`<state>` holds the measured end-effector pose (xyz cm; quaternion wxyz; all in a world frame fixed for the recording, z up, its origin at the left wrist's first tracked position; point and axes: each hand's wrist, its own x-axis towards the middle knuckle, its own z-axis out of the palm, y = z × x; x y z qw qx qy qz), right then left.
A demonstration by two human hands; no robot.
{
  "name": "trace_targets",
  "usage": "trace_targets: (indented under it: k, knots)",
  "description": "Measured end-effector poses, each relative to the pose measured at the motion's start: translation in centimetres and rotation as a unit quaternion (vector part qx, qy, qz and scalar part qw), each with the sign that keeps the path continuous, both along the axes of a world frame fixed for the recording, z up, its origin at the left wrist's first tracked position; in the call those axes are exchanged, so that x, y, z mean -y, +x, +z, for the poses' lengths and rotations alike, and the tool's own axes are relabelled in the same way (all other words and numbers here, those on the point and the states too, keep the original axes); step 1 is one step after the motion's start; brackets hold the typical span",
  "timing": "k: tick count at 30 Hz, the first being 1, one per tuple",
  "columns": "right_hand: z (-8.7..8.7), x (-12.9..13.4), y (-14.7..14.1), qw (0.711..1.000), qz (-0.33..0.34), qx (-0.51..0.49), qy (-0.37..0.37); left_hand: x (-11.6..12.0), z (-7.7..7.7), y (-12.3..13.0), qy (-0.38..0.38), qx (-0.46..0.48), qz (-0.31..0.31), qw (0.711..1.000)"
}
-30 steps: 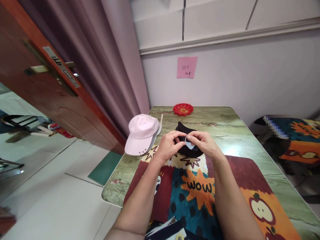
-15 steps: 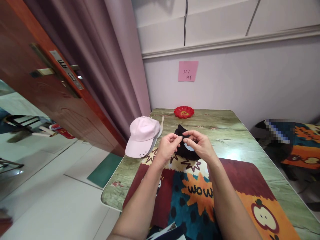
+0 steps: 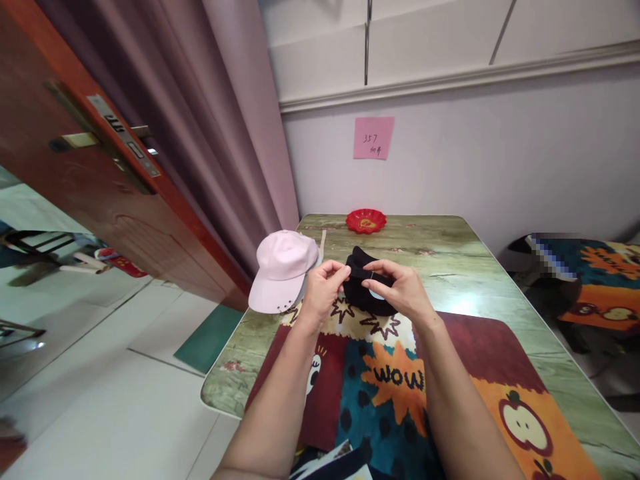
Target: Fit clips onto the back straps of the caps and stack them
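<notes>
A black cap (image 3: 356,293) lies at the far edge of the patterned mat, with a pale patch partly showing inside it. My left hand (image 3: 321,292) is closed in a pinch on the left end of the cap's black strap (image 3: 358,273). Thumb and fingers of my right hand (image 3: 404,288) grip the strap's other side, near a small metallic-looking bit. The strap stretches between both hands, above the cap's opening. Beside my left hand, to its left, sits a pink cap (image 3: 285,257) with small rings on its brim, a grey cap partly hidden behind it.
A red scalloped dish (image 3: 367,221) stands at the table's back edge. The colourful mat (image 3: 483,347) covers the near part of the green marbled table (image 3: 225,373). A wooden door (image 3: 150,220) and purple curtain (image 3: 235,120) are at the left. A pink note (image 3: 373,138) hangs on the wall.
My hands have moved apart, and the black strap now shows stretched between them. The left hand shifted slightly left. The caps have kept their places; the view has shifted a little.
</notes>
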<state>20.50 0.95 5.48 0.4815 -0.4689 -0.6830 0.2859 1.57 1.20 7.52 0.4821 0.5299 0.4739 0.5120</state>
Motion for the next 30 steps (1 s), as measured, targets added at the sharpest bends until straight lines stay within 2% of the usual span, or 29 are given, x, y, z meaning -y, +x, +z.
trace_targets:
  k: [5, 8, 12, 17, 22, 26, 30]
  knots:
    - [-0.2, -0.2, 0.3, 0.997, 0.058, -0.037, -0.019, -0.2, -0.1, -0.2, 0.036, -0.054, -0.022, 0.998]
    - [-0.3, -0.3, 0.4, 0.996, 0.079, -0.044, -0.017, -0.3, 0.4, 0.1, 0.065, -0.107, -0.076, 0.989]
    - [-0.2, -0.2, 0.3, 0.994, 0.092, -0.058, -0.006, -0.4, 0.7, 0.6, 0.048, -0.132, -0.152, 0.978]
    - [0.1, 0.0, 0.4, 0.986, 0.124, -0.102, -0.044, -0.5, -0.3, 0.9, 0.078, -0.095, -0.144, 0.982]
    - [0.2, -0.1, 0.5, 0.984, 0.135, -0.106, -0.047, -0.6, -1.2, 1.2, 0.126, -0.117, -0.126, 0.977]
    - [0.3, -0.2, 0.5, 0.984, 0.144, -0.094, -0.037, -0.3, -0.7, 1.3, 0.129, -0.152, -0.116, 0.973]
    - [0.3, -0.1, 0.4, 0.986, 0.125, -0.102, -0.041, 0.1, 0.1, 1.3, 0.128, -0.175, -0.105, 0.970]
